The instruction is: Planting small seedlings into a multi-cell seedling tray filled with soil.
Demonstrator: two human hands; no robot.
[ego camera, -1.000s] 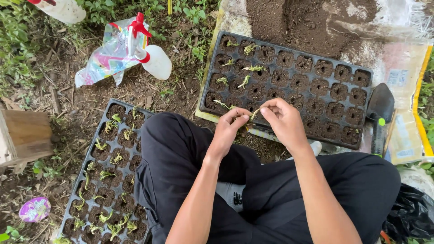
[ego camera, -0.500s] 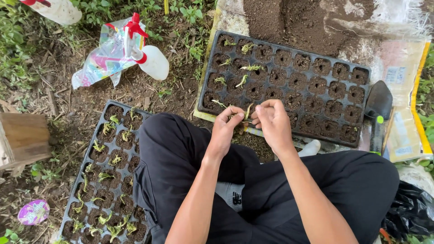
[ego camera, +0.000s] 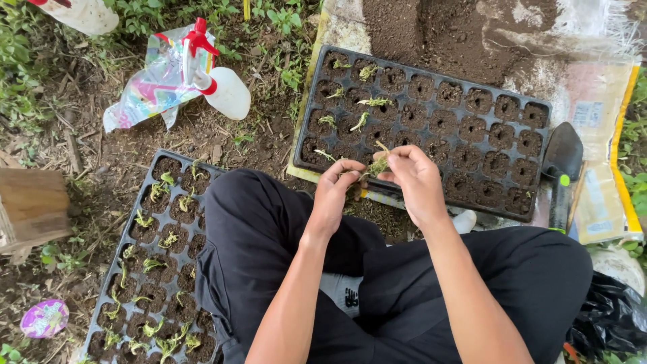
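My left hand and my right hand meet over the near edge of a black seedling tray filled with soil. Both pinch a small clump of pale green seedlings between their fingertips. A few seedlings stand in the tray's left cells; the cells to the right hold only soil with holes. A second black tray with several small seedlings lies by my left knee.
A white spray bottle with a red trigger lies on a colourful plastic bag at upper left. A dark hand trowel rests right of the far tray on a printed sack. Loose soil is piled beyond. A wooden block is at left.
The hands drew together, then the right hand lifted slightly toward the tray with the seedling clump. The view shifted a little downward.
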